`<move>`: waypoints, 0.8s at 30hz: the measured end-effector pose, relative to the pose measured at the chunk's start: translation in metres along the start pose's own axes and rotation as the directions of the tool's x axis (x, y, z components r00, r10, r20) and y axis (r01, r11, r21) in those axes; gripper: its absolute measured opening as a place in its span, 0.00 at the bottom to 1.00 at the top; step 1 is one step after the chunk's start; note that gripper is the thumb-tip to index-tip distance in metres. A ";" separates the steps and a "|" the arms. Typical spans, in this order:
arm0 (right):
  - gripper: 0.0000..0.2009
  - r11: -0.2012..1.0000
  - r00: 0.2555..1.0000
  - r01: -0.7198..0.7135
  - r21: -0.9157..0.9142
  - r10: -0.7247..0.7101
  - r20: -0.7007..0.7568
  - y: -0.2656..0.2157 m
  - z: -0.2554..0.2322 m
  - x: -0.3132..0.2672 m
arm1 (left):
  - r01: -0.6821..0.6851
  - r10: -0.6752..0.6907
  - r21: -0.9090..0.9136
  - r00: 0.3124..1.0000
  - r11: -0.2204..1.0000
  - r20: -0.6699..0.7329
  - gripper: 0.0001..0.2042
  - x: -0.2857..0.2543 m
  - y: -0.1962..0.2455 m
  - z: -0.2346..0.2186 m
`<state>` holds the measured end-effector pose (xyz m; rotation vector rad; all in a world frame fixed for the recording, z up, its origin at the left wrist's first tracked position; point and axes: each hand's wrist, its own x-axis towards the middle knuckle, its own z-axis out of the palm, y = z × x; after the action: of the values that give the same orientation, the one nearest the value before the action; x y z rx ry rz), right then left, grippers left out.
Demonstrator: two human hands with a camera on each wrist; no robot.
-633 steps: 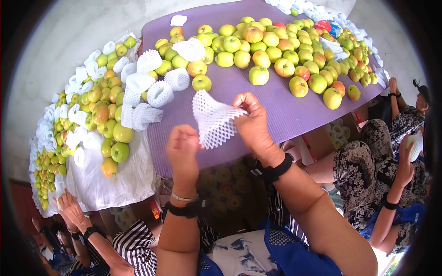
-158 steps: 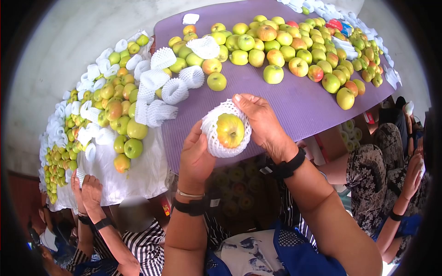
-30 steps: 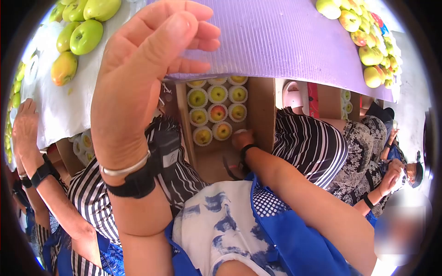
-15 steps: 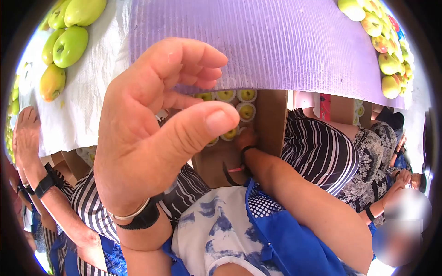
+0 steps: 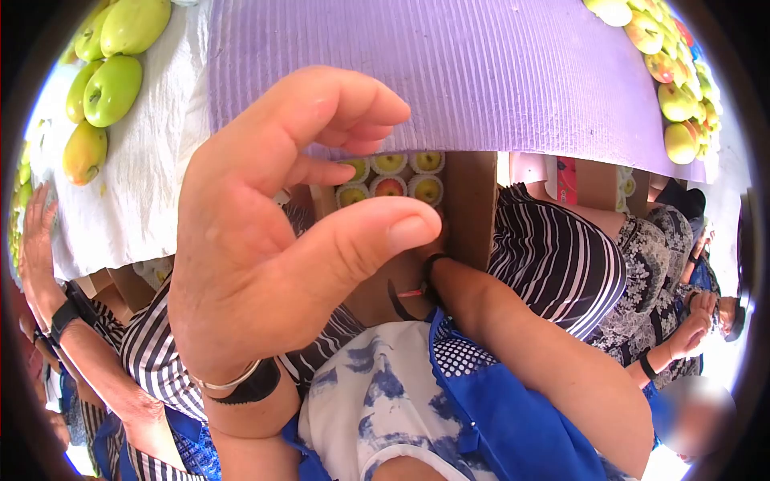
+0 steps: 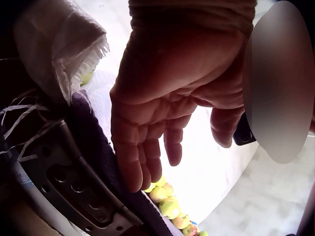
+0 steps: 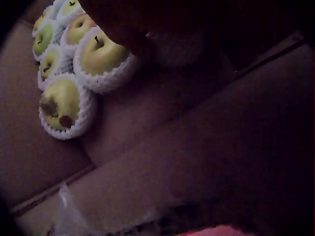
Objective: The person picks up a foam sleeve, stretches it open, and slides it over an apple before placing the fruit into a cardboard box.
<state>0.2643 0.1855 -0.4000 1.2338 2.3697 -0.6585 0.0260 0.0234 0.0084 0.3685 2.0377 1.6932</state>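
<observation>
My left hand (image 5: 257,216) is raised over the purple mat's near edge, fingers loosely bent, thumb apart, holding nothing. In the left wrist view its palm and fingers hang bare. My right hand (image 7: 140,22) is down inside the cardboard box (image 5: 472,200), mostly behind the left thumb in the head view. The right wrist view is dark there; a white foam net (image 7: 179,46) shows under its fingers, around an apple I hold, with the fruit itself hidden. Beside it sit yellow-green apples (image 7: 101,56) in white foam nets, packed in rows.
The purple ribbed mat (image 5: 449,72) overhangs the box. Loose apples lie on white cloth (image 5: 172,136) at left and in a heap (image 5: 678,100) at right. Another person's hand (image 5: 36,240) rests by the cloth; patterned trouser legs flank the box.
Earlier my hands stretched a foam net, then held a netted apple above the mat. Since then the right hand has gone into the box; the left has lowered slightly, its thumb spreading outward.
</observation>
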 end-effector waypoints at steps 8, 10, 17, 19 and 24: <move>0.32 0.991 0.995 -0.032 -0.130 0.044 0.092 -0.025 -0.036 -0.012 | -0.069 0.060 0.091 0.993 0.993 0.099 0.23 -0.003 -0.002 0.001; 0.39 0.991 0.984 -0.075 -0.111 0.092 0.153 -0.029 -0.043 -0.015 | -0.066 0.059 0.067 0.993 0.996 0.105 0.21 -0.003 -0.005 0.002; 0.21 0.930 0.982 0.116 -0.348 -0.055 0.181 -0.016 -0.032 -0.010 | -0.041 0.039 0.015 0.994 0.999 0.099 0.20 0.002 -0.004 -0.003; 0.21 0.703 0.808 0.427 -0.569 -0.013 0.590 -0.011 -0.035 0.003 | -0.030 0.030 -0.001 0.995 1.000 0.095 0.19 0.002 -0.004 -0.003; 0.24 0.808 0.789 0.427 -0.406 -0.114 0.603 0.014 -0.041 0.002 | -0.004 0.001 0.029 0.997 1.000 0.079 0.19 0.001 0.000 0.004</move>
<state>0.2701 0.2170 -0.3713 0.3674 2.0264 -0.3356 0.0270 0.0274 0.0075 0.4411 2.0075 1.6253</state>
